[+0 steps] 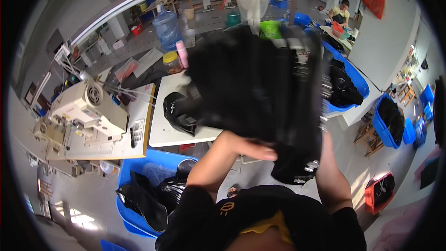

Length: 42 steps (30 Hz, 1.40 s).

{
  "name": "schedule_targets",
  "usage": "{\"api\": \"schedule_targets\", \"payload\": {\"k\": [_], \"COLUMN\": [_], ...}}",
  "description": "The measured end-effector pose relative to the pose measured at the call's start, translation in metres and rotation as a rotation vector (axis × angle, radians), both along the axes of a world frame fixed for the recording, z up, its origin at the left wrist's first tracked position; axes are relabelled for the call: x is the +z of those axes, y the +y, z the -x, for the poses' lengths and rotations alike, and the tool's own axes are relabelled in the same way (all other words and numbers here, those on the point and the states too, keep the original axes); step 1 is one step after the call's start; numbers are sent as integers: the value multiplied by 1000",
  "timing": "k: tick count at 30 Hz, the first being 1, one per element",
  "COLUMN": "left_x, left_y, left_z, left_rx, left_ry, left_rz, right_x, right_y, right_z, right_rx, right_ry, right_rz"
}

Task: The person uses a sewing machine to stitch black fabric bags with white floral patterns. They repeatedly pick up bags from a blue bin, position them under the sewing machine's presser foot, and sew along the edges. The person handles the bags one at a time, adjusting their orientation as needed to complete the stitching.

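Black bundle (260,83) is up in front of me, not yet set down. Left hand (248,148) gripping it; right hand hidden, can't tell. Black piece (174,117) on white desk (162,136), black items (141,193) in blue tub (122,204).

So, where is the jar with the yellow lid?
In the head view, the yellow-lidded jar stands left of centre, beside the pink bottle and in front of the blue water bottle.
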<state>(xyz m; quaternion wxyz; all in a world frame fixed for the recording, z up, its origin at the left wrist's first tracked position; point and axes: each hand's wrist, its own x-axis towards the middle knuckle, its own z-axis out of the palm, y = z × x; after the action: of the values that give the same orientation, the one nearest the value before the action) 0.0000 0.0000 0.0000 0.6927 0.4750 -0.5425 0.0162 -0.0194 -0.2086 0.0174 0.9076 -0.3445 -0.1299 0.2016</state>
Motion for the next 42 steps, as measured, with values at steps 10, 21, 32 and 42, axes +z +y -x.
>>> {"api": "schedule_targets", "payload": {"k": [10,21,32,42], "left_x": [-111,-176,-179,-247], "left_y": [-50,34,60,64], "left_z": [-64,-77,-196,-198], "left_rx": [-393,-386,342,483], "left_ry": [946,1325,1234,1401], "left_rz": [195,578,369,784], "right_x": [-30,-67,-72,-109], "right_y": [-3,32,37,72], "right_z": [-18,-83,-75,-139], "right_rx": [-404,-140,-221,-404], "right_ry": [-155,121,141,383], "right_rz": [527,549,556,508]}}
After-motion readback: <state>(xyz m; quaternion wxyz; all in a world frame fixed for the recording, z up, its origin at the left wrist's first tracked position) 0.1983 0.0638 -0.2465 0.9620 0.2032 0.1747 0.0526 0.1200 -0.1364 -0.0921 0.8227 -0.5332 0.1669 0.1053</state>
